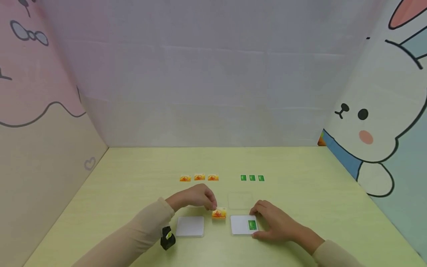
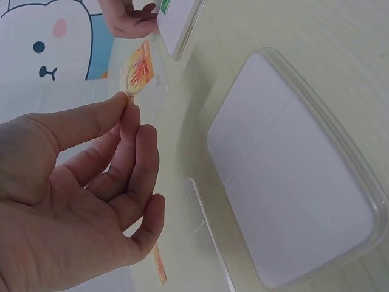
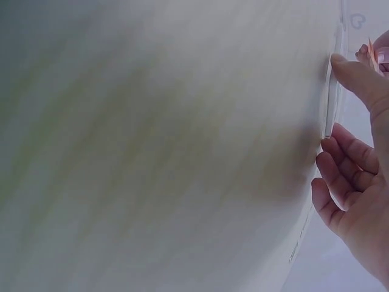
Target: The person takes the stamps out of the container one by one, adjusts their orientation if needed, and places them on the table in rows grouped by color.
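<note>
My left hand (image 1: 199,196) pinches a small orange-and-yellow printed card (image 1: 219,213) between thumb and fingertips, raised above the table, between two flat clear cases with white insides. The left case (image 1: 190,226) looks plain white in the left wrist view too. My right hand (image 1: 275,222) holds the right-hand white case (image 1: 239,224) by its right side, thumb at the near corner and fingers at the far one. A small green card (image 1: 252,225) lies on that case at its right end. Seen from the right wrist, the thumb and fingers span the case edge (image 3: 331,97).
Behind the right case lies a clear lid (image 1: 241,200); another clear lid (image 2: 209,231) lies beside the left case. Farther back are three orange cards (image 1: 199,177) and three green cards (image 1: 252,178) in rows. Printed cloth walls surround the pale table (image 1: 133,178).
</note>
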A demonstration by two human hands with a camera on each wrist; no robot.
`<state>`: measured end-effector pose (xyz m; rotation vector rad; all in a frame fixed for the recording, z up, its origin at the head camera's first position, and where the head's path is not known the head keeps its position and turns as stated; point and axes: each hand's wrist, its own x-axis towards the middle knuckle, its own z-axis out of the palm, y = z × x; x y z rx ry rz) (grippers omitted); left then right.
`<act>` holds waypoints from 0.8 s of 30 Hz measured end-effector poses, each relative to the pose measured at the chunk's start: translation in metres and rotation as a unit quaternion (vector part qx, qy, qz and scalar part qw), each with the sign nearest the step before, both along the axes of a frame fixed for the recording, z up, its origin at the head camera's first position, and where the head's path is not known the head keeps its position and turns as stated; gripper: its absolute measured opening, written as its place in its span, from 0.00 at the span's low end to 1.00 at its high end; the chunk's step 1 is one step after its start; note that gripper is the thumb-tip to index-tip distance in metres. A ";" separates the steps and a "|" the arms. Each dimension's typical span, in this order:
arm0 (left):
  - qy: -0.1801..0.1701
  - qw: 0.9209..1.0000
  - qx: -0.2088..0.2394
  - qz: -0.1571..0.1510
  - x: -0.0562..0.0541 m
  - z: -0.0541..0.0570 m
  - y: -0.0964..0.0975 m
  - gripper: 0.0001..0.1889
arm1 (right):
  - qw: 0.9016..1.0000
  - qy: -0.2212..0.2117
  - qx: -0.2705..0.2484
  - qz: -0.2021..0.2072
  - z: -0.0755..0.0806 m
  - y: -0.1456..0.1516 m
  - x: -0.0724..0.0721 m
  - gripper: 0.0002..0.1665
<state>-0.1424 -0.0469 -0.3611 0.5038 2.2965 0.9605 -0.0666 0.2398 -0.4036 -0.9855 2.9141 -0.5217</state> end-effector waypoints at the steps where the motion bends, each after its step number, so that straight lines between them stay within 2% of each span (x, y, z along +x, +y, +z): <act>1: 0.001 1.000 0.000 0.002 0.000 0.000 -0.001 0.03 | 1.000 0.001 -0.001 0.001 0.000 0.000 0.000 0.30; 13: 0.003 1.000 0.001 0.014 0.000 -0.001 -0.014 0.04 | 1.000 0.021 -0.012 0.012 -0.001 0.000 0.000 0.29; 18: 0.002 1.000 0.011 0.009 0.000 -0.001 -0.018 0.04 | 1.000 0.026 -0.010 0.012 -0.001 0.000 0.000 0.29; 24: 0.000 1.000 0.000 0.004 -0.003 0.000 -0.020 0.04 | 1.000 0.026 -0.010 0.012 -0.001 0.000 0.000 0.29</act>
